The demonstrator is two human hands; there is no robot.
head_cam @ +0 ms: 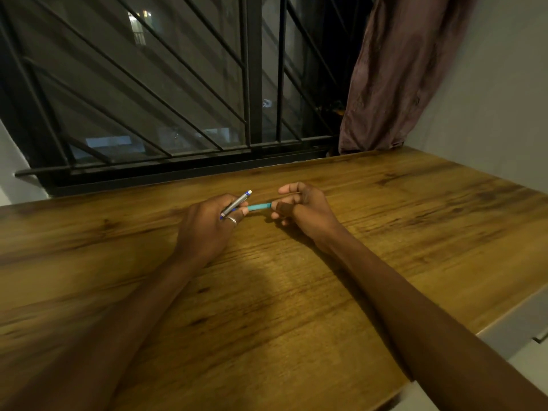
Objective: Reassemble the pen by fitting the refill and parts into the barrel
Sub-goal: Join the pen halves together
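Observation:
My left hand (207,223) grips a grey pen piece with blue trim and a white tip (237,203), which sticks up and to the right between its fingers. A short teal pen barrel (259,206) spans the gap between both hands, lying roughly level just above the wooden table (267,307). Fingertips of my left hand pinch its left end. My right hand (299,207) closes on its right end, with the index finger stretched out above it. Any refill or smaller parts are hidden inside the hands.
A dark barred window (178,99) runs along the table's far edge. A brownish curtain (394,72) hangs at the back right beside a pale wall. The table's right edge (504,318) drops off near my right forearm.

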